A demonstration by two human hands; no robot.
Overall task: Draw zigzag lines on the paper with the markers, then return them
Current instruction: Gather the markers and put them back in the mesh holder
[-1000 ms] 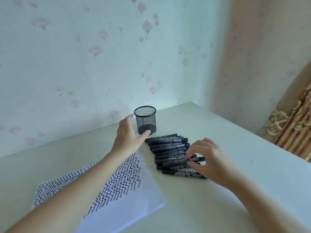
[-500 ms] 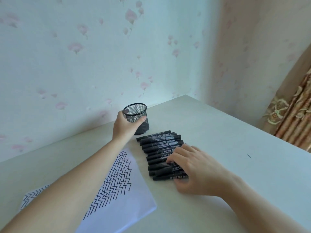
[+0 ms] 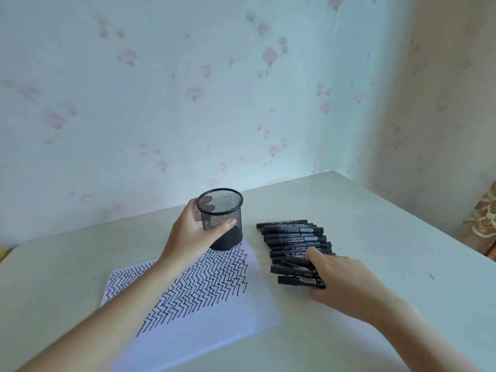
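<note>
A white sheet of paper (image 3: 214, 318) covered with black zigzag lines lies in front of me on the table. My left hand (image 3: 192, 234) grips the black mesh pen cup (image 3: 222, 224), which stands at the paper's far corner. To the right lies a row of several black markers (image 3: 295, 237) side by side. My right hand (image 3: 341, 280) rests over the near end of that row, its fingers curled round a few markers (image 3: 294, 270) there.
The pale table (image 3: 375, 232) ends at a wall with pink flower wallpaper behind and a corner on the right. A patterned curtain (image 3: 483, 218) hangs at the far right, beyond the table's edge.
My left hand reached the mesh cup, took hold of it and drew it toward the paper. My right hand moved onto the near markers and closed around some.
</note>
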